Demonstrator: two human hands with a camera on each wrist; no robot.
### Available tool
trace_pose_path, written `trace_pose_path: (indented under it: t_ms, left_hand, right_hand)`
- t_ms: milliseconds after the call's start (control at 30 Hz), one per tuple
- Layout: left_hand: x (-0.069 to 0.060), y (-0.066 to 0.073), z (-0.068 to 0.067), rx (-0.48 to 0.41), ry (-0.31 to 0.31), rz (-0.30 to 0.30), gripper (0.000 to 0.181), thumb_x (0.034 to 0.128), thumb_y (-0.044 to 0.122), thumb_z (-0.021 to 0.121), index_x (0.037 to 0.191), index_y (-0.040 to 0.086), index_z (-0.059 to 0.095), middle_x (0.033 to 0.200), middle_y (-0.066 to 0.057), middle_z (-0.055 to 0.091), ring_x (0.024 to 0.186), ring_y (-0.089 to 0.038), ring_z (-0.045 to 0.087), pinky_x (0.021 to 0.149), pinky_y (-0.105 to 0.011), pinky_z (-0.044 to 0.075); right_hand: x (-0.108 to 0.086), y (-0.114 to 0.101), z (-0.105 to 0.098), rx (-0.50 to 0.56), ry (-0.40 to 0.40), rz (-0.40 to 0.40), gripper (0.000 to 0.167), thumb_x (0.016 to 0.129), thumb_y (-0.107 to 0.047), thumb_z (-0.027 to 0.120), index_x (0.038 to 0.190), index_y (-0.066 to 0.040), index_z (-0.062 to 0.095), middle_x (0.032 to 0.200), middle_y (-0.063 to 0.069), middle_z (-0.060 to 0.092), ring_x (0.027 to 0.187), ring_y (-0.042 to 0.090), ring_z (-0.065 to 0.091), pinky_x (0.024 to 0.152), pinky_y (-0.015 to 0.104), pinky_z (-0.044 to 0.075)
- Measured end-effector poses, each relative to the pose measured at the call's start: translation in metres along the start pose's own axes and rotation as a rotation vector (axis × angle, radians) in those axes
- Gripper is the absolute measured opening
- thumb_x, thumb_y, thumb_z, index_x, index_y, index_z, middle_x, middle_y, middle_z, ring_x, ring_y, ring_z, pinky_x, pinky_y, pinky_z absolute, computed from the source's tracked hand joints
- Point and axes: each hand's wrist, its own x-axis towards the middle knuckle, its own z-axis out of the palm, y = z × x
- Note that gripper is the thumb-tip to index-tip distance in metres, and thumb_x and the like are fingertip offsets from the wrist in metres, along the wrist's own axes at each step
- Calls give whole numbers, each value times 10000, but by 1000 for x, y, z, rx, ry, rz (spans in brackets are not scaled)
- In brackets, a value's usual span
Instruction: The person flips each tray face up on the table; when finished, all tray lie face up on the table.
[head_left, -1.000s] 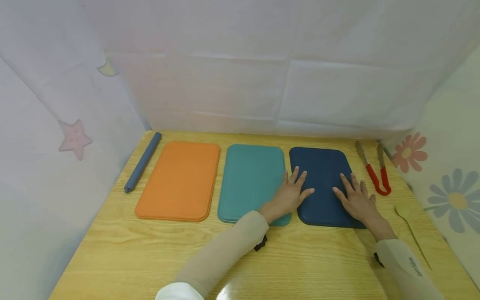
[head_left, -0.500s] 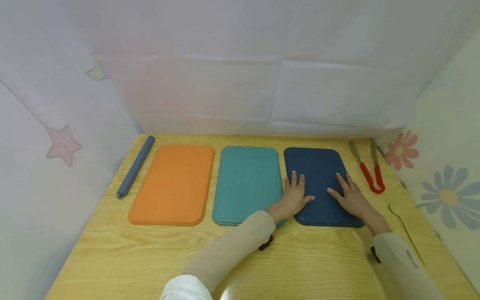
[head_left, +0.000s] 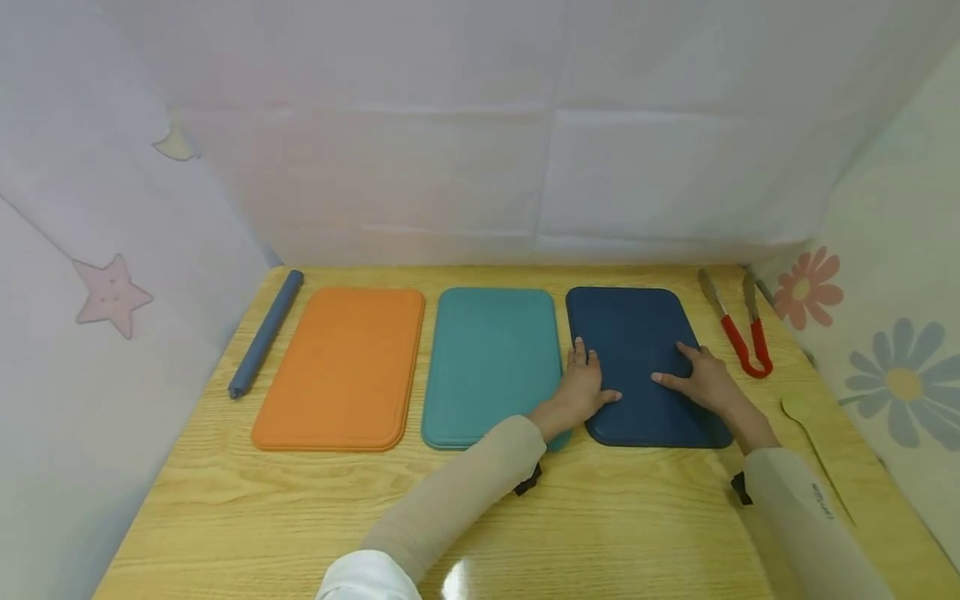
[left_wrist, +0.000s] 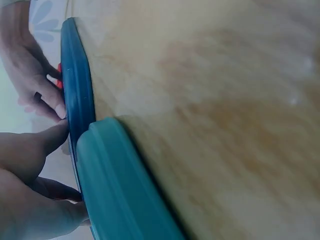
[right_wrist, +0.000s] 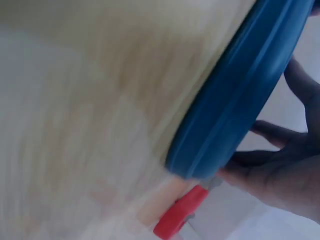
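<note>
Navy board (head_left: 630,333) on the wooden counter (head_left: 600,517), beside a teal board (head_left: 491,358).
Left hand (head_left: 581,392) and right hand (head_left: 708,383) touch its opposite sides, thumbs spread from fingers. Small dark lettering (head_left: 822,502) on the right sleeve (head_left: 798,508) is too blurred to read; red-handled tongs (head_left: 759,342) lie near the right hand.

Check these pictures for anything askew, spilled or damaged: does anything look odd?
Nothing stands out. The orange board, teal board and navy board lie side by side, with no visible spill or damage; the red-handled tongs and spoon lie to their right.
</note>
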Motion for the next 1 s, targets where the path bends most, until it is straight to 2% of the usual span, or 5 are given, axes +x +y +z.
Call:
trace_pose_path:
  t_ms: [267, 400, 567, 733, 1000]
  left_hand:
    - [-5, 0, 0, -69, -31, -3, 847, 901, 438, 641, 1511, 5, 243, 1596, -176, 21, 1465, -280, 86, 1112, -294, 306]
    - [-6, -3, 1, -86, -3, -1, 845, 902, 430, 640, 1511, 2, 238, 1596, -173, 20, 1463, -288, 87, 1116, -299, 298]
    - [-4, -3, 0, -76, 19, 18, 845, 900, 433, 641, 1505, -9, 248, 1589, -200, 55, 1458, -312, 110, 1113, -294, 302]
    - [-5, -2, -1, -81, 4, 11, 841, 903, 422, 640, 1508, -3, 241, 1590, -200, 45, 1459, -310, 104, 1102, -282, 318]
    - [-6, -3, -2, -99, -6, 10, 849, 904, 430, 638, 1515, 9, 226, 1594, -190, 22, 1463, -303, 83, 1110, -284, 306]
  right_hand:
    - [1, -5, -5, 119, -23, 152, 1006, 819, -429, 754, 1458, 140, 226, 1434, 442, 212, 1283, 599, 261, 1009, 670, 297]
    - [5, -4, -5, 168, 4, 176, 977, 813, -418, 761, 1465, 107, 258, 1456, 419, 199, 1299, 596, 230, 1009, 682, 280]
    - [7, -1, -8, 316, 52, 226, 874, 850, -367, 733, 1469, 70, 299, 1490, 386, 171, 1316, 565, 250, 1021, 663, 289]
    - [6, 2, -16, 467, 66, 280, 829, 884, -371, 691, 1479, 52, 299, 1502, 367, 179, 1351, 539, 219, 1049, 660, 245]
    - [1, 2, -30, 552, 59, 327, 806, 925, -464, 594, 1492, 27, 294, 1527, 320, 174, 1360, 507, 238, 1060, 611, 285]
